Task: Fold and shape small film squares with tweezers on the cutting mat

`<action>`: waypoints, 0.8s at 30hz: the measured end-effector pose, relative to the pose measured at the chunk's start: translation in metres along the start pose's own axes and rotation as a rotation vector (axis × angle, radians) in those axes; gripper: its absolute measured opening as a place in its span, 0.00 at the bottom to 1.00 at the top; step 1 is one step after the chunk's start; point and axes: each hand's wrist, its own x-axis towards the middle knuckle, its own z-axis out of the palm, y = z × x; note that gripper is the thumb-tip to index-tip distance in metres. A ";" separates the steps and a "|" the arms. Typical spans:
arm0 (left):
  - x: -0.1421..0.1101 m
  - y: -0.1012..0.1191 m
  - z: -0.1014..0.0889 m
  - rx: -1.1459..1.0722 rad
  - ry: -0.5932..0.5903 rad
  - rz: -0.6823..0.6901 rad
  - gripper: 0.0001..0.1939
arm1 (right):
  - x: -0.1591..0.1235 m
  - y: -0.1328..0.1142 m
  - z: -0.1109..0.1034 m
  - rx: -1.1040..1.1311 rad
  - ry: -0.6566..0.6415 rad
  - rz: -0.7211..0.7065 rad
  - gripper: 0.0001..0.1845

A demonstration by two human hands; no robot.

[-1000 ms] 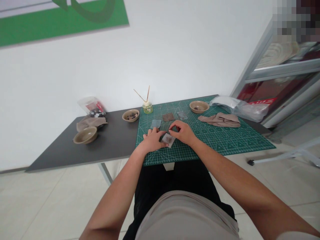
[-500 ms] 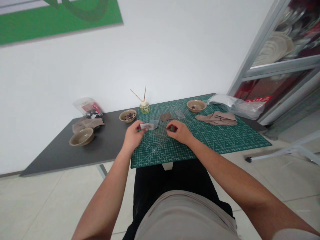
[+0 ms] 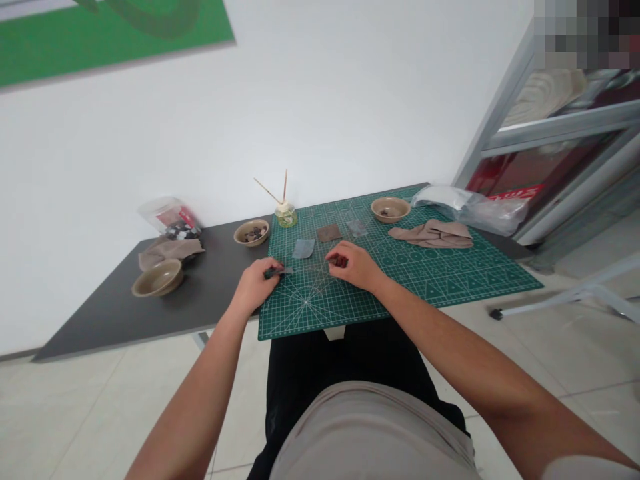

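My left hand [image 3: 257, 283] rests near the left edge of the green cutting mat [image 3: 415, 277]. Between its thumb and fingers is a thin grey piece [image 3: 285, 271], seen nearly edge-on; its kind is unclear. My right hand [image 3: 353, 265], fingers curled in a pinch, is over the mat's middle with a small dark brown piece [image 3: 339, 261] partly hidden in the fingers. Just beyond the hands lie a blue-grey square sheet [image 3: 303, 249], a brown square sheet [image 3: 329, 233] and a clear plastic bag [image 3: 357, 229].
One bowl [image 3: 251, 233] holds several dark pieces; another bowl [image 3: 391, 209] has a few. A third bowl [image 3: 158, 279] stands left by a cloth [image 3: 173, 251] and tipped plastic jar [image 3: 170, 215]. A reed diffuser [image 3: 286, 214], brown cloth [image 3: 434, 234] and plastic bag [image 3: 467, 207] lie along the back.
My left hand has moved left and toward me, and the piece in it has turned from face-on to nearly edge-on. The blue-grey sheet is now uncovered. My right hand stays pinched.
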 end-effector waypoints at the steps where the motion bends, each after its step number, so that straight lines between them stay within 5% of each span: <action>1: -0.004 0.002 0.000 0.094 -0.092 0.053 0.08 | 0.000 0.000 0.000 0.002 -0.004 0.000 0.06; 9: -0.011 0.012 -0.015 0.273 -0.308 0.052 0.15 | 0.000 0.000 0.001 0.005 0.018 0.004 0.06; 18: 0.029 -0.022 -0.015 0.231 -0.089 0.031 0.23 | 0.000 -0.005 0.000 0.038 0.024 0.017 0.08; 24: 0.058 -0.023 -0.009 0.305 -0.199 0.034 0.24 | -0.002 -0.008 0.001 0.083 0.042 0.064 0.08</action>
